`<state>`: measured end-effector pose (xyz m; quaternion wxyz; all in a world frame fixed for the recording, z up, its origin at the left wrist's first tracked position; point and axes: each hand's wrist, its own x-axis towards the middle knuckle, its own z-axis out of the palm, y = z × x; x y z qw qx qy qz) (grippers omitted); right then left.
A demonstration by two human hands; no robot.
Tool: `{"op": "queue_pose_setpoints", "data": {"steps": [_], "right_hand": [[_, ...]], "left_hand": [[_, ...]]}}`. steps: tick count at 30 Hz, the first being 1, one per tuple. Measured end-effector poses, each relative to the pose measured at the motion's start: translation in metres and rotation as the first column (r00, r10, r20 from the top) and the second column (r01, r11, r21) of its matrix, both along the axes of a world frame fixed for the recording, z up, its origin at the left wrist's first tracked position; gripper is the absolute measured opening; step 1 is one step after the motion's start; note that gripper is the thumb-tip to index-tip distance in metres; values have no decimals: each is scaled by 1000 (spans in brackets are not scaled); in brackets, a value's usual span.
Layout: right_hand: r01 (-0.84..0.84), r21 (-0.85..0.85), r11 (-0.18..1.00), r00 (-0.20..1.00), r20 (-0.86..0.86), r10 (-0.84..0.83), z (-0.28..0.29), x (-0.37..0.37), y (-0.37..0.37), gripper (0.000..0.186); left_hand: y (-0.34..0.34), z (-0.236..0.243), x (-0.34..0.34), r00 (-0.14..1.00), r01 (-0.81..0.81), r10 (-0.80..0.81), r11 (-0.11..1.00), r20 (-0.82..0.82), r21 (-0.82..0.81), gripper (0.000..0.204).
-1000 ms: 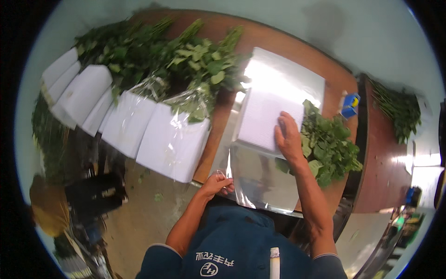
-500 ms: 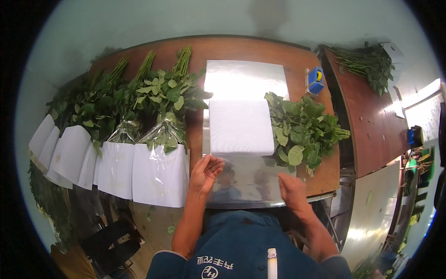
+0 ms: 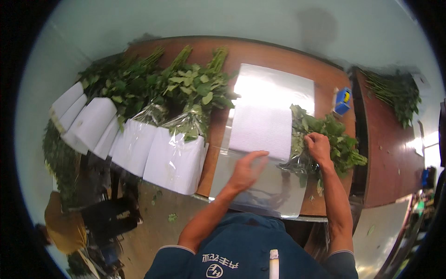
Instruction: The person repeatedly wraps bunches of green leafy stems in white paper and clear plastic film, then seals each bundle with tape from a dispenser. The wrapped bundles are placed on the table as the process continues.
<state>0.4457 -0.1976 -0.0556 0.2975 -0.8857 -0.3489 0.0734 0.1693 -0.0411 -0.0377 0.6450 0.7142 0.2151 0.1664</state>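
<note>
A bundle of leafy stems [image 3: 341, 137] lies on the table with its stem ends to the right. Ribbed white paper [image 3: 260, 132] wraps its left end, hiding what is inside. The bundle rests on a stack of shiny clear film sheets [image 3: 283, 188]. My left hand [image 3: 248, 171], slightly blurred, is open with fingers stretched at the paper's near edge. Closed at the leaves just right of the paper, my right hand [image 3: 318, 148] pinches something too small to make out. Crumpled clear film [image 3: 299, 162] gathers beside that hand.
Several paper-wrapped bundles [image 3: 174, 160] line the table's left side, stems pointing away. A blue tape dispenser [image 3: 342, 101] stands at the back right. More stems [image 3: 392, 95] lie on a reddish-brown side table [image 3: 388, 158]. Another person [image 3: 67, 228] is at the lower left.
My left hand has moved to the paper's near edge and opened. My right hand has gone forward to the leaves, and clear film now bunches there. The whole view has shifted.
</note>
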Motion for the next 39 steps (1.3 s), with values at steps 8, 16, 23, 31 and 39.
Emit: {"op": "queue_pose_setpoints", "data": {"steps": [8, 16, 23, 31, 39], "right_hand": [[-1, 44, 999, 912, -410, 19, -3, 15, -1, 22], [10, 78, 997, 694, -718, 50, -12, 38, -27, 21], [0, 208, 978, 684, -714, 152, 17, 104, -47, 24], [611, 277, 742, 792, -193, -580, -68, 304, -47, 48], [700, 393, 596, 688, -595, -415, -90, 317, -36, 25]], "left_hand": [[-22, -28, 36, 978, 50, 142, 546, -152, 836, 51], [-17, -23, 43, 964, 118, 150, 506, -221, 854, 53], [-10, -27, 49, 957, 185, 104, 498, -270, 847, 53], [-5, -25, 60, 956, 230, 52, 478, -289, 848, 50], [-7, -25, 62, 941, 245, 82, 504, -328, 829, 50]]}}
